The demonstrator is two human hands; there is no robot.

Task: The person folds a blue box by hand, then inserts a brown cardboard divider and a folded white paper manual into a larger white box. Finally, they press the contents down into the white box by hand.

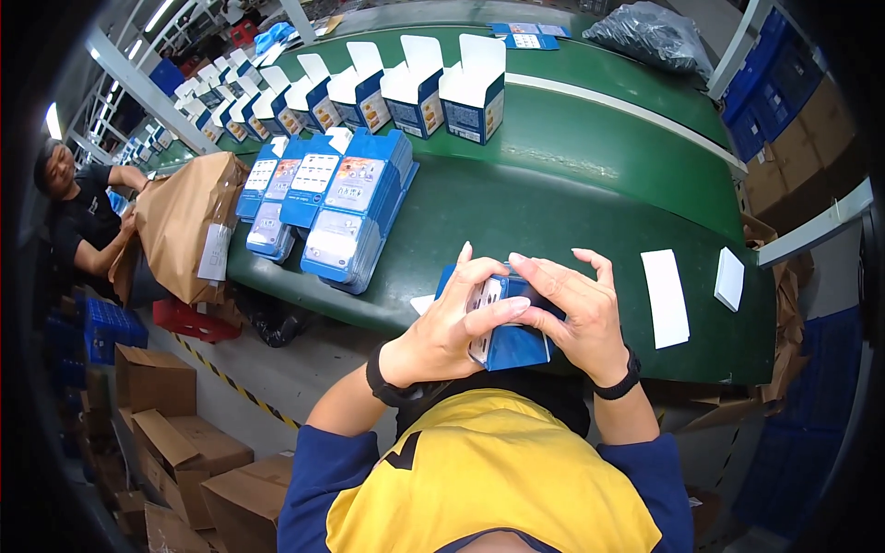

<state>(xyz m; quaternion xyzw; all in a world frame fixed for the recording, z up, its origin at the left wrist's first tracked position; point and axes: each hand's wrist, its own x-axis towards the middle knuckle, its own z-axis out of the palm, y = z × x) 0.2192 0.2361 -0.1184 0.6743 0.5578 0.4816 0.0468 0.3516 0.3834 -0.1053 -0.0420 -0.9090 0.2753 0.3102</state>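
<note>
Both forearms are raised from the lower edge. The left hand and right hand are brought together, fingers curled, thumbs pressed inward.

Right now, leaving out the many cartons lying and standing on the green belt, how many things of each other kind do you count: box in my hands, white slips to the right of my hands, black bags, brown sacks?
blue box, held by left hand and right hand: 1
white slips: 2
black plastic bag: 1
brown paper sack: 1
Total: 5
</note>
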